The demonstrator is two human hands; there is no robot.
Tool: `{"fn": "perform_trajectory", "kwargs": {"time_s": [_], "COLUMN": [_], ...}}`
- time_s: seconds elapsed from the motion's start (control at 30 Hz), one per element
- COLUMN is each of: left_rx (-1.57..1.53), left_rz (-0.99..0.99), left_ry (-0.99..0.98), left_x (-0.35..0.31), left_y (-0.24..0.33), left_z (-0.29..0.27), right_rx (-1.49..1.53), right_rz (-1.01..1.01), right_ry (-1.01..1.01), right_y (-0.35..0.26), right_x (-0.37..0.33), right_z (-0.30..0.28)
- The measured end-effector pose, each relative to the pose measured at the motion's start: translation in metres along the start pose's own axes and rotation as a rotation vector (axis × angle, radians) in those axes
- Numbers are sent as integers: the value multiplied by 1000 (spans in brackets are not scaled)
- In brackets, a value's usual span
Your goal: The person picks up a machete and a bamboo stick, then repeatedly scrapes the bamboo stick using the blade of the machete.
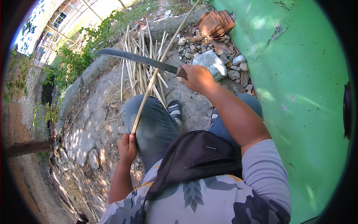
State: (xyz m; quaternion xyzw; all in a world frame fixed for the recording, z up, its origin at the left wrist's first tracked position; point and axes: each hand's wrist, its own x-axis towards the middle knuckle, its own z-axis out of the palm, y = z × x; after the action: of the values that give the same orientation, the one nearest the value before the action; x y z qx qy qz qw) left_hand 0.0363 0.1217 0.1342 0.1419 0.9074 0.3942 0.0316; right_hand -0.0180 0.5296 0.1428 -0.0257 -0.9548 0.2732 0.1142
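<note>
My right hand (198, 78) is closed round the brown handle of a machete (140, 58), whose long dark blade points to the left over the ground. The blade crosses a long pale bamboo strip (152, 81); whether the two touch I cannot tell. Beside my left knee, my left hand (128, 148) grips the strip's near end, thumb laid along it. From there the strip slants up and away to the top of the view. Beyond my knees, a loose pile of split bamboo strips (140, 76) lies on the ground.
A green wall (298, 93) runs along my right. Stacked clay tiles (215, 24), a broken concrete block (209, 63) and rubble lie at its foot. A low curved concrete edge (80, 80) borders the left, with leafy plants (67, 63) behind. A black bag (199, 156) rests on my lap.
</note>
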Motion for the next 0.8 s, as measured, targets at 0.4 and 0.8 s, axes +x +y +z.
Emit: {"fn": "perform_trajectory", "kwargs": {"time_s": [0.4, 0.8], "left_rx": [-165, -247], "left_rz": [-83, -279], "left_ry": [-180, -207], "left_x": [-13, -68], "left_y": [-2, -62], "left_z": [-15, -34], "right_rx": [-183, -84], "right_rz": [-430, -193], "right_ry": [-78, -117], "right_y": [-12, -5], "right_x": [-17, -8], "right_z": [0, -18]}}
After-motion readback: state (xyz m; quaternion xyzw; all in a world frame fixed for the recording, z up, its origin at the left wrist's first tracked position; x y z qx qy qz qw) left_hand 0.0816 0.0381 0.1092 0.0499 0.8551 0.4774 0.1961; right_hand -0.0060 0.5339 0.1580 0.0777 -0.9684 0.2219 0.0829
